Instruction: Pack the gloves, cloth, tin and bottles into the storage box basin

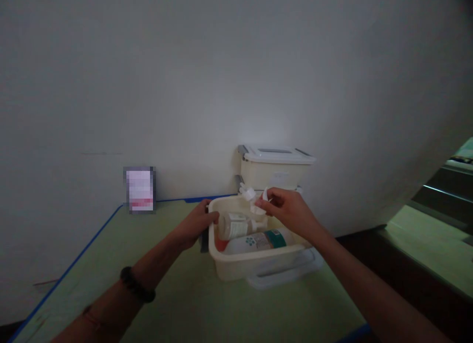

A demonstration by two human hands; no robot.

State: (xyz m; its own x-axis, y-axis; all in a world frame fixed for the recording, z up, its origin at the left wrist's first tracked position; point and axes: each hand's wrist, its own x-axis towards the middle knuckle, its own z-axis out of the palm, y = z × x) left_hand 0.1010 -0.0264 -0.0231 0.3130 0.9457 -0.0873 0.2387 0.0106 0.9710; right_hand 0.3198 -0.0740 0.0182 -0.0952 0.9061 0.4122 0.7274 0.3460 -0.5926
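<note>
A cream plastic storage box (236, 269) stands without its lid on the table. My left hand (199, 223) is closed on its left rim, thumb over the edge. Above the box's back part, my right hand (286, 205) pinches a small white plastic piece (251, 194) with short prongs at one end; its exact kind is unclear. Inside the box lie a clear bottle with a white label (235, 226) and a larger white bottle with a green band (258, 240), both on their sides. Something red (221, 245) shows in the left corner.
Behind stands another cream box with a white lid (279, 154), against the wall. A translucent lid (284, 271) lies by the open box's front. A blurred card (139, 190) stands at the back left. Blue tape (79, 254) edges the green table (173, 303).
</note>
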